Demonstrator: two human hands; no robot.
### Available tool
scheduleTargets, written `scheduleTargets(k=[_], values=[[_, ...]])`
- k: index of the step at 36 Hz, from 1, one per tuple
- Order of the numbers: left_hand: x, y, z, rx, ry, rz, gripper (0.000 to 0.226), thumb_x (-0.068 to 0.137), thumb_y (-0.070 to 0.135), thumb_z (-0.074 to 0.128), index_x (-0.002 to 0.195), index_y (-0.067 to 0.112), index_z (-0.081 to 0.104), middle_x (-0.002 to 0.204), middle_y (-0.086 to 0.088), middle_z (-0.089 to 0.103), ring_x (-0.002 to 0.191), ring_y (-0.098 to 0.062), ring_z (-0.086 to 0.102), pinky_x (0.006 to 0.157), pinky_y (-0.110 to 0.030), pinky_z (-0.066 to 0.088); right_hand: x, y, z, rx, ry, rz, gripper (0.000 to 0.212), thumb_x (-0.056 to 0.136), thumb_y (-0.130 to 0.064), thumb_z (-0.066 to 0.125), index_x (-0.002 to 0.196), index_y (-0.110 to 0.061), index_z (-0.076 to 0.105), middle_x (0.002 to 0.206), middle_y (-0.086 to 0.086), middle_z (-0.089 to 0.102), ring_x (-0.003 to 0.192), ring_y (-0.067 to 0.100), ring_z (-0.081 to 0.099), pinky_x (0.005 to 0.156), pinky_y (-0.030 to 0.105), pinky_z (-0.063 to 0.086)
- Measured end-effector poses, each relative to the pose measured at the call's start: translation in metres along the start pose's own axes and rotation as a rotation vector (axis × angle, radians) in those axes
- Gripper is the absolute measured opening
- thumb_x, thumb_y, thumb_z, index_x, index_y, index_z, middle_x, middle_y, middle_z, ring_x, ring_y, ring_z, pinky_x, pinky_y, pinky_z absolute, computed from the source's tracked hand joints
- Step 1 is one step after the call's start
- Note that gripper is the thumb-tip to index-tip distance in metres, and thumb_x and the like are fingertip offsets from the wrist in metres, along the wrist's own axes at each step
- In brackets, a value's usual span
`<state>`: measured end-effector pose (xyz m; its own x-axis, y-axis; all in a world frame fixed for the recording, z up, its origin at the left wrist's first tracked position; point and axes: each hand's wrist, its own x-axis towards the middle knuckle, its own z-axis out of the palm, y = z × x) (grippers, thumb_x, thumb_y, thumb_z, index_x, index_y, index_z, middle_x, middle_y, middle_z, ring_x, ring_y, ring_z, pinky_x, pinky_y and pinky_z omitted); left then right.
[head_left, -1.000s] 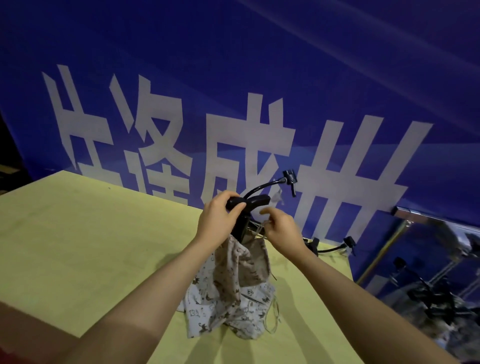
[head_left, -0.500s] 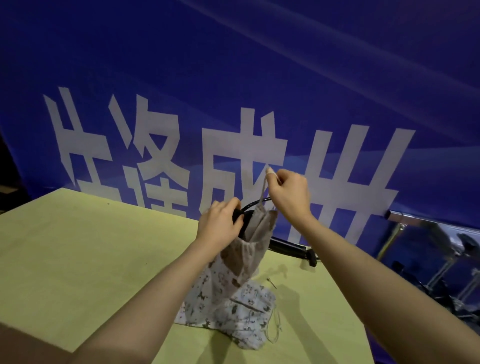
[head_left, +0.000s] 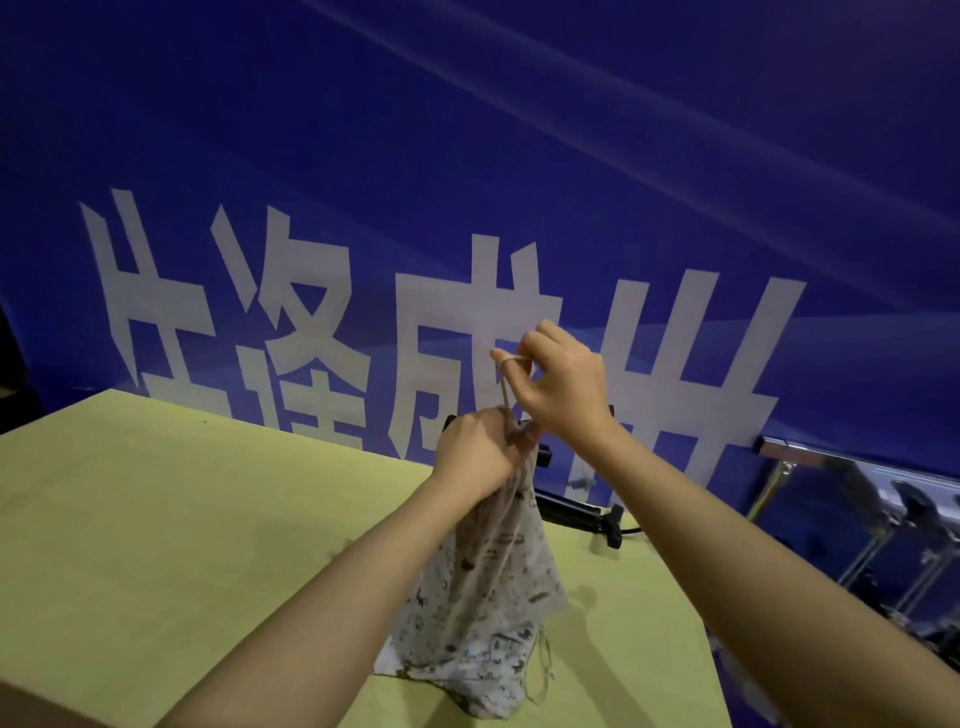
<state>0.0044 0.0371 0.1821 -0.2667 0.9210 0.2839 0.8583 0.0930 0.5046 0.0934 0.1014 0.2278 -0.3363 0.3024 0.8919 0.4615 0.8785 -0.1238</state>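
A white drawstring pouch (head_left: 488, 597) with a brown animal print hangs upright over the yellow-green table (head_left: 156, 545), its bottom resting on the surface. My left hand (head_left: 475, 452) grips the gathered neck of the pouch. Just above it, my right hand (head_left: 563, 379) pinches the pale drawstring (head_left: 505, 387) and holds it taut upward from the neck. A black object sits inside the pouch; only small black bits (head_left: 543, 454) show beside my left hand.
A black clip stand (head_left: 582, 517) lies on the table behind the pouch. A blue banner (head_left: 467, 182) with large white characters rises along the table's far edge. A metal rack (head_left: 857, 519) with more black clips stands off the table's right side.
The black object has gone down into the pouch. My right hand took the drawstring and pulled it up, and the neck has gathered tight under my left hand.
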Motion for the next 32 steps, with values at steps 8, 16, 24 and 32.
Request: scheduleTargets(k=[8,16,24,32], values=[[0.001,-0.006,0.019,0.197,0.089,0.115,0.032,0.096,0.035,0.041,0.105,0.01,0.059,0.108,-0.008,0.064,0.1,-0.032,0.055,0.075,-0.032,0.036,-0.002,0.004,-0.016,0.193,0.099,0.341,0.037,0.089,-0.024,0.063,0.058,-0.016,0.044,0.055,-0.007,0.041,0.049,0.005,0.036,0.049,0.019,0.03],[0.006,-0.001,0.027,0.202,0.032,0.129,0.03,0.095,0.036,0.041,0.12,0.021,0.048,0.115,-0.003,0.055,0.109,-0.029,0.044,0.083,-0.031,0.034,-0.007,0.006,-0.032,0.438,0.154,0.725,0.049,0.095,-0.022,0.055,0.05,-0.015,0.037,0.044,-0.004,0.032,0.037,0.005,0.032,0.043,0.013,0.032],[0.008,0.029,0.032,0.289,-0.065,0.12,0.035,0.091,0.035,0.043,0.121,0.017,0.042,0.113,-0.011,0.045,0.101,-0.033,0.049,0.091,-0.037,0.033,-0.007,0.023,-0.059,0.38,0.187,0.635,0.051,0.095,-0.02,0.056,0.049,-0.018,0.033,0.043,-0.006,0.031,0.038,0.006,0.034,0.042,0.012,0.028],[-0.002,0.099,0.032,-0.076,0.087,0.115,0.024,0.088,0.032,0.058,0.101,0.013,0.051,0.107,-0.005,0.042,0.102,-0.025,0.041,0.096,-0.037,0.034,0.005,0.047,-0.121,0.361,0.268,0.509,0.052,0.093,-0.019,0.058,0.049,-0.015,0.031,0.043,-0.004,0.03,0.04,0.008,0.032,0.044,0.014,0.025]])
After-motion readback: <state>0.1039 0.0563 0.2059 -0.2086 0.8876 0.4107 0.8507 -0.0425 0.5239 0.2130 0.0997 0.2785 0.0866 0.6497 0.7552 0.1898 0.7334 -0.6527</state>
